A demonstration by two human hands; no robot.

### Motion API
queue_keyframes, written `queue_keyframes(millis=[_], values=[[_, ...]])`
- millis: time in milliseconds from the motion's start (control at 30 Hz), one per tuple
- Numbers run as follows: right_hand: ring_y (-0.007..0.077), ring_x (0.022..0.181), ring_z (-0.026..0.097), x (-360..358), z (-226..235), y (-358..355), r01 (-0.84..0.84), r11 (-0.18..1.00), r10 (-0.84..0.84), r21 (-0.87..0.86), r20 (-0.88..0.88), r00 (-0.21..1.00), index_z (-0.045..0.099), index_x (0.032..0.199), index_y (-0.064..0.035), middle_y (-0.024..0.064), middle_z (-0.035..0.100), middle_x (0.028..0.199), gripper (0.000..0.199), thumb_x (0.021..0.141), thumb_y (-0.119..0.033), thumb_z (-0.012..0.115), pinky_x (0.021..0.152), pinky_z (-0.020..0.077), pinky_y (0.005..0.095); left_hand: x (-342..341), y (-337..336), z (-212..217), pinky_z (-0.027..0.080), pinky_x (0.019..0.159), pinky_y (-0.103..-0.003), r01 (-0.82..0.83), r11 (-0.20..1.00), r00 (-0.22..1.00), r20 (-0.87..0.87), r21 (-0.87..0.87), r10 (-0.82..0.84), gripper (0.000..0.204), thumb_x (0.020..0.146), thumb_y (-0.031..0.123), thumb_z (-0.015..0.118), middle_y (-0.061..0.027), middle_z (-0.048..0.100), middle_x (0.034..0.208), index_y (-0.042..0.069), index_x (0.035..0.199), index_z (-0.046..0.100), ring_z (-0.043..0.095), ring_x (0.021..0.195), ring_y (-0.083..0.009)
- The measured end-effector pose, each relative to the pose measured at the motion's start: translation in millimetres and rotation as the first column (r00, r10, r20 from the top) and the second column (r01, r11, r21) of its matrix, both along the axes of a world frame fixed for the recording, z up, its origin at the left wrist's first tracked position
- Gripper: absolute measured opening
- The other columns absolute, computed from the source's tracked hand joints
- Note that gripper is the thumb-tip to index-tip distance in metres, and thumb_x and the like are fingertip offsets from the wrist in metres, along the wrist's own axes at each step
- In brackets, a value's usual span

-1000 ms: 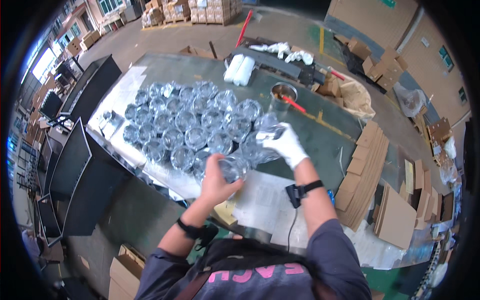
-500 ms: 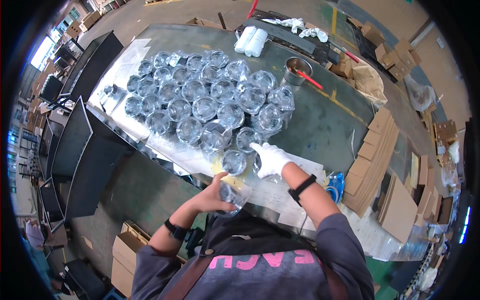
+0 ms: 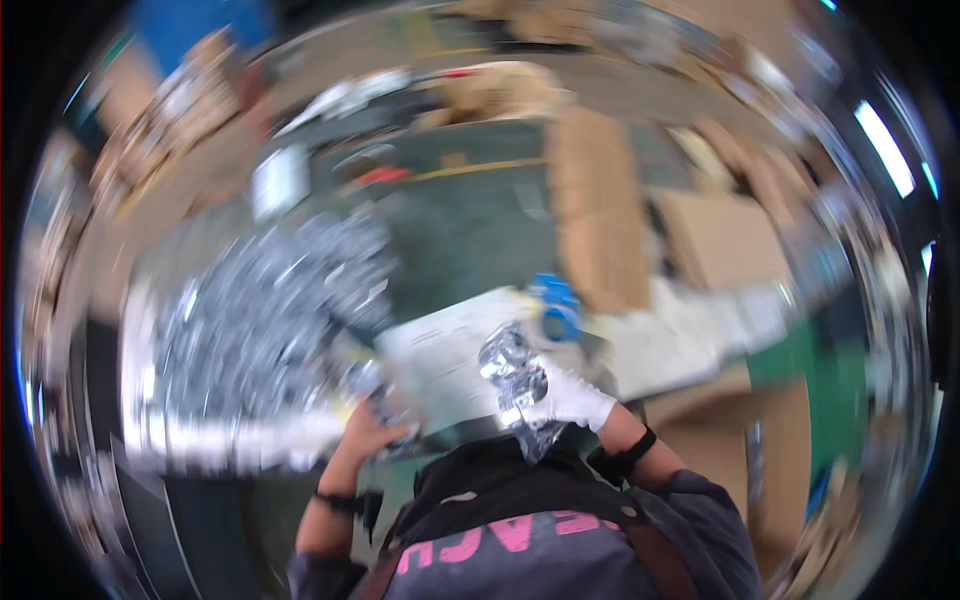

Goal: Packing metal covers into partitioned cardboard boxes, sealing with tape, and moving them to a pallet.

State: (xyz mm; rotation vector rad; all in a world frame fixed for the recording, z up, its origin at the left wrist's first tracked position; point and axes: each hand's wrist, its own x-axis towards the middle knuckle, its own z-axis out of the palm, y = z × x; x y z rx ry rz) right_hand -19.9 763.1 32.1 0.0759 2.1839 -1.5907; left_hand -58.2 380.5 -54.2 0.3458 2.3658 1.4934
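Bare, my left hand [image 3: 368, 434] is at the near edge of the table, its fingers curled round a clear container [image 3: 402, 408] that is blurred by motion. Just beyond it a clear round container [image 3: 364, 378] shows at the near end of the group. My right hand [image 3: 575, 398], in a white glove, grips shiny clear containers [image 3: 508, 356] in crinkled plastic film, held over the table edge in front of my body. Further left, several film-wrapped clear containers [image 3: 270, 315] are packed together on the table, smeared by motion.
A printed white sheet [image 3: 440, 345] lies between my hands. Beyond my right hand is blue tape [image 3: 556, 308]. Stacked flat cardboard [image 3: 600, 210] lies farther back. White rolls [image 3: 282, 182] and a metal pot [image 3: 366, 163] are at the far left. An open cardboard box [image 3: 785, 440] stands right.
My view has swung to the right. My right hand has left the group on the table and now carries wrapped containers. My left hand still holds its clear container.
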Motion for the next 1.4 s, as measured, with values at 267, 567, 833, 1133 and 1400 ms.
queue_keyframes(millis=[267, 567, 833, 1133, 1400], values=[[0.0203, 0.094, 0.061, 282.1, 139.1, 164.3, 0.961, 0.267, -0.874, 0.078, -0.401, 0.276, 0.048, 0.118, 0.0009, 0.014, 0.064, 0.1, 0.075, 0.058, -0.029, 0.083, 0.084, 0.0503, 0.0326, -10.4, 138.7, 91.8, 0.051, 0.088, -0.037, 0.092, 0.896, 0.803, 0.499, 0.435, -0.325, 0.084, 0.07, 0.017, 0.076, -0.0138, 0.055, 0.123, 0.002, 0.141, 0.034, 0.06, 0.104, -0.0246], [0.0331, 0.096, 0.067, 565.2, 114.9, 373.3, 0.608, -0.065, -0.99, 0.791, -0.127, 0.059, 0.062, 0.107, 0.0058, 0.024, 0.067, 0.105, 0.068, 0.059, -0.039, 0.079, 0.084, 0.0533, 0.0377, 91.3, 404.6, 126.3, 0.05, 0.09, -0.037, 0.412, 0.711, 0.661, 0.351, 0.57, -0.664, 0.093, 0.065, 0.022, 0.082, -0.0131, 0.054, 0.123, 0.001, 0.141, 0.032, 0.059, 0.106, -0.0242], [0.0388, 0.092, 0.065, 610.0, -17.3, 468.7, 0.53, 0.139, -0.987, 0.836, 0.074, 0.142, 0.06, 0.11, 0.0031, 0.026, 0.066, 0.101, 0.059, 0.065, -0.034, 0.071, 0.083, 0.0526, 0.0405, 190.4, 550.6, 199.8, 0.049, 0.091, -0.036, 0.553, 0.712, 0.607, 0.377, 0.433, -0.7, 0.102, 0.061, 0.027, 0.087, -0.0125, 0.054, 0.123, 0.001, 0.142, 0.031, 0.058, 0.108, -0.0238], [0.0386, 0.097, 0.064, 645.5, -48.2, 445.9, 0.431, 0.178, -0.963, 0.885, 0.067, 0.26, 0.056, 0.112, 0.0008, 0.03, 0.062, 0.102, 0.061, 0.064, -0.033, 0.075, 0.088, 0.0516, 0.0431, 283.8, 716.6, 232.3, 0.042, 0.099, -0.035, 0.929, 0.245, 0.134, 0.366, 0.279, -0.921, 0.106, 0.054, 0.024, 0.091, -0.0127, 0.05, 0.123, 0.002, 0.138, 0.031, 0.052, 0.115, -0.0217], [0.025, 0.11, 0.058, 644.5, 25.8, 446.1, 0.988, -0.018, -0.975, -0.154, 0.223, 0.017, 0.046, 0.134, 0.0039, 0.0184, 0.057, 0.123, 0.075, 0.082, -0.045, 0.068, 0.09, 0.0499, 0.0366, 427.2, 796.0, 155.5, 0.047, 0.091, -0.041, 0.882, -0.432, -0.436, 0.02, -0.19, -0.9, 0.085, 0.059, 0.033, 0.081, -0.0252, 0.055, 0.109, -0.004, 0.124, 0.04, 0.057, 0.104, -0.0383]])
